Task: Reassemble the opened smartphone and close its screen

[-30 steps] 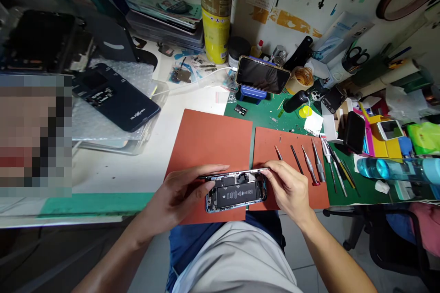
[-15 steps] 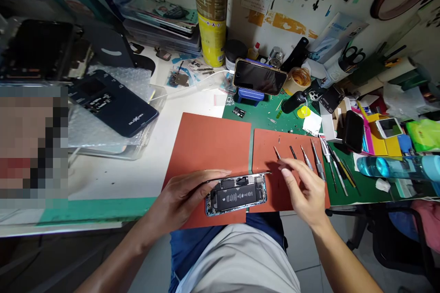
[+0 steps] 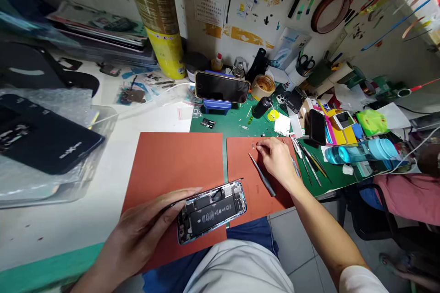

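My left hand [image 3: 146, 222] grips an opened smartphone [image 3: 212, 212] by its left end, thumb and fingers along the edges. Its black battery and inner parts face up, and it is tilted above the left orange mat [image 3: 178, 158]. My right hand [image 3: 275, 158] is at the far part of the right orange mat [image 3: 247, 213], thumb and fingertips pinched together beside tiny parts; what they hold, if anything, is too small to make out. A slim screwdriver [image 3: 262, 176] lies on that mat, left of my right hand. Another tool [image 3: 295, 167] shows partly behind the hand.
A phone on a blue stand [image 3: 217, 106] is behind the mats. Right of them lie several tweezers and pens [image 3: 311, 162], a blue bottle [image 3: 360, 151] and small boxes. A tall spray can [image 3: 165, 46] stands at the back left. Another person's pink clothing [image 3: 409, 194] shows at right.
My right hand has moved away from the phone to the far part of the right mat. My left hand still holds the phone. The view has turned to the right.
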`<state>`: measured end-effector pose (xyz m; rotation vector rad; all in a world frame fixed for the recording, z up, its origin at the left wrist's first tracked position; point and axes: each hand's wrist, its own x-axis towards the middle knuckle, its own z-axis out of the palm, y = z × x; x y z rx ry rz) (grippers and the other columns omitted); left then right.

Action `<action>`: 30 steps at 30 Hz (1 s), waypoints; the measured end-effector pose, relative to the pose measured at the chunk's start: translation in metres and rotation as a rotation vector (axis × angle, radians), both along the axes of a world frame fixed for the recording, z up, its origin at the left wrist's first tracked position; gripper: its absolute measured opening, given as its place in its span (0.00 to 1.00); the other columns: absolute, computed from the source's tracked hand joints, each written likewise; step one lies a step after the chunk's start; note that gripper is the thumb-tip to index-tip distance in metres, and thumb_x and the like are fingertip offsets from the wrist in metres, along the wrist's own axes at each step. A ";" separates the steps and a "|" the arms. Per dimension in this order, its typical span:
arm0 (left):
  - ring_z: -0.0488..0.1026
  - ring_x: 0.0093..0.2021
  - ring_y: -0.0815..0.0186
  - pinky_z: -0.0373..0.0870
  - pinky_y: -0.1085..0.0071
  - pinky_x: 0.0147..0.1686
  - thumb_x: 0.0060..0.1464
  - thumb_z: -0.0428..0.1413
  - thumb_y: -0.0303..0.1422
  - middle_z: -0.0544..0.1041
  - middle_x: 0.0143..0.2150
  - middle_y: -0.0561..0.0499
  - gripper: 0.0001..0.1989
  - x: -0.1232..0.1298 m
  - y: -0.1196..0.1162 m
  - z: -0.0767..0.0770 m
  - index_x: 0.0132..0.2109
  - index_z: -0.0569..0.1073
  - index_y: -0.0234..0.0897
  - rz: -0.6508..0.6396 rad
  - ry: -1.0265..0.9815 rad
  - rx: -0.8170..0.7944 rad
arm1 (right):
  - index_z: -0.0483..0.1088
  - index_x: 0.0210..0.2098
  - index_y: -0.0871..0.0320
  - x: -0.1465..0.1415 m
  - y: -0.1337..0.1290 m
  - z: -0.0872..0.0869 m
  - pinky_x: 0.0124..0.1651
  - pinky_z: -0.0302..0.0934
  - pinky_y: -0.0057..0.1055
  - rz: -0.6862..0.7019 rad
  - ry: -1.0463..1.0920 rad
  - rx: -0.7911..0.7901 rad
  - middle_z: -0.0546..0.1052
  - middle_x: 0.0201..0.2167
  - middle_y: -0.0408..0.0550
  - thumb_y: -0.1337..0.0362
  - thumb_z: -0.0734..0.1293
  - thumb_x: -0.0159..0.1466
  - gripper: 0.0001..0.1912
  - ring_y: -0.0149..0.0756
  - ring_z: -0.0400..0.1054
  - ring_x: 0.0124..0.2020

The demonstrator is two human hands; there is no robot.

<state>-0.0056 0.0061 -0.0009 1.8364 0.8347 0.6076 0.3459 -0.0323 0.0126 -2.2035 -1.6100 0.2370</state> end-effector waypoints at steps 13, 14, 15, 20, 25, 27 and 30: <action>0.86 0.55 0.66 0.77 0.81 0.57 0.73 0.56 0.36 0.86 0.58 0.63 0.15 0.000 -0.001 -0.004 0.61 0.81 0.56 -0.022 -0.040 0.043 | 0.80 0.37 0.57 -0.014 0.005 -0.008 0.45 0.67 0.37 -0.124 0.043 -0.084 0.86 0.41 0.54 0.72 0.68 0.69 0.08 0.46 0.81 0.41; 0.86 0.54 0.67 0.77 0.81 0.56 0.73 0.56 0.35 0.86 0.57 0.63 0.15 0.002 -0.001 -0.001 0.60 0.81 0.56 -0.021 -0.046 0.046 | 0.80 0.38 0.57 -0.014 0.004 -0.008 0.45 0.67 0.37 -0.125 0.048 -0.083 0.86 0.42 0.54 0.72 0.68 0.69 0.08 0.47 0.81 0.42; 0.86 0.54 0.67 0.78 0.81 0.56 0.73 0.56 0.35 0.87 0.57 0.63 0.15 0.003 -0.001 0.001 0.60 0.81 0.55 -0.022 -0.052 0.044 | 0.80 0.38 0.57 -0.014 0.003 -0.008 0.46 0.67 0.37 -0.124 0.053 -0.081 0.86 0.42 0.54 0.72 0.67 0.69 0.09 0.47 0.81 0.42; 0.85 0.56 0.66 0.79 0.78 0.56 0.74 0.55 0.31 0.87 0.57 0.58 0.15 0.005 -0.002 0.005 0.60 0.81 0.49 -0.027 -0.081 0.017 | 0.80 0.38 0.58 -0.018 0.000 -0.008 0.45 0.66 0.38 -0.128 0.063 -0.059 0.85 0.43 0.57 0.68 0.65 0.70 0.10 0.46 0.79 0.40; 0.85 0.57 0.67 0.78 0.78 0.57 0.74 0.54 0.30 0.87 0.58 0.56 0.15 0.005 -0.003 0.004 0.59 0.81 0.46 -0.035 -0.095 0.005 | 0.80 0.38 0.58 -0.018 0.004 -0.009 0.43 0.65 0.39 -0.146 0.074 -0.049 0.86 0.41 0.56 0.66 0.65 0.69 0.10 0.46 0.78 0.37; 0.85 0.56 0.67 0.78 0.78 0.56 0.74 0.53 0.30 0.87 0.57 0.56 0.15 0.005 -0.004 0.004 0.59 0.81 0.45 -0.028 -0.088 0.010 | 0.79 0.38 0.58 -0.015 0.002 -0.005 0.43 0.65 0.40 -0.151 0.081 -0.041 0.85 0.41 0.56 0.64 0.65 0.69 0.10 0.46 0.77 0.37; 0.85 0.56 0.65 0.79 0.77 0.55 0.74 0.52 0.31 0.87 0.56 0.55 0.15 0.007 -0.005 0.004 0.58 0.81 0.44 -0.019 -0.078 0.009 | 0.78 0.39 0.58 -0.015 -0.016 0.014 0.44 0.65 0.40 -0.176 0.078 -0.010 0.85 0.41 0.55 0.60 0.66 0.71 0.11 0.46 0.77 0.38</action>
